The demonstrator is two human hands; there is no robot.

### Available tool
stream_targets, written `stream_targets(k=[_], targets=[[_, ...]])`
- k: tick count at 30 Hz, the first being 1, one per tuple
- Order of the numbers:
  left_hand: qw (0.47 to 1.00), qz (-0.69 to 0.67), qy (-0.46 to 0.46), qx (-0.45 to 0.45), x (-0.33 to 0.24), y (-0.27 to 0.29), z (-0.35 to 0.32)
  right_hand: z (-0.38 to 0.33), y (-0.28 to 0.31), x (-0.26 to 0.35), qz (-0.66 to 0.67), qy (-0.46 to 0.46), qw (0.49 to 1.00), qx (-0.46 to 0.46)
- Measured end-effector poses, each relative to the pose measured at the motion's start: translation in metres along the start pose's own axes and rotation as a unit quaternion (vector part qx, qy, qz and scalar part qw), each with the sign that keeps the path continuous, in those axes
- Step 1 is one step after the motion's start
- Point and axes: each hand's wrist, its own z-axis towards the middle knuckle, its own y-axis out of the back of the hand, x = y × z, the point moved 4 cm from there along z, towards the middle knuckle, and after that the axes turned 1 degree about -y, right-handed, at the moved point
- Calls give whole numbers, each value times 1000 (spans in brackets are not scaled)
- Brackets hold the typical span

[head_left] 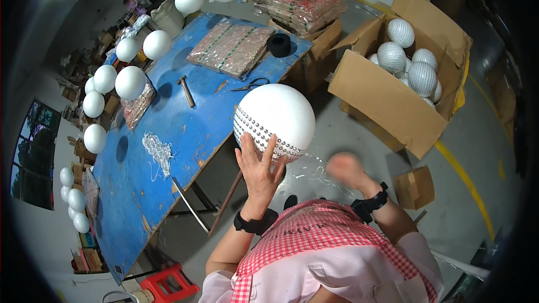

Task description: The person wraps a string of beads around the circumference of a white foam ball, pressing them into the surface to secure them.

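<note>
A large white foam ball (pixel 283 112) is in front of me by the table's near edge. Rows of silver beads (pixel 255 132) wrap its lower left side. My left hand (pixel 259 171) lies against the beaded rows with its fingers spread apart. To the right of the ball, my right hand (pixel 345 169) is smeared by motion, so its fingers cannot be read. A loose bead strand (pixel 320 171) hangs in curls between the ball and the right hand. What supports the ball from below is hidden.
On the blue table (pixel 208 95) are a hammer (pixel 186 91), scissors (pixel 251 85), black tape (pixel 279 45), a bead-strand pile (pixel 158 152) and a plastic-wrapped pack (pixel 227 47). White balls (pixel 131 83) line its far side. A cardboard box (pixel 387 101) at right holds several silver-covered balls (pixel 422 78).
</note>
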Motion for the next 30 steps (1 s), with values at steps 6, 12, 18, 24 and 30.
stream_targets(k=[6, 12, 18, 24, 30], targets=[[1000, -19, 4, 10, 2, 0, 1, -14, 3, 20, 2, 74, 995, -69], [999, -31, 21, 27, -4, 5, 4, -4, 8, 14, -85, 63, 986, -131], [999, -21, 32, 20, 2, 4, 6, 1, -7, 26, -87, 90, 987, -98], [1000, -13, 14, 20, 3, 3, 4, 11, -12, 13, -232, 9, 970, -65], [1000, -9, 10, 9, 2, 3, 1, 12, -17, 26, 8, 82, 997, 3]])
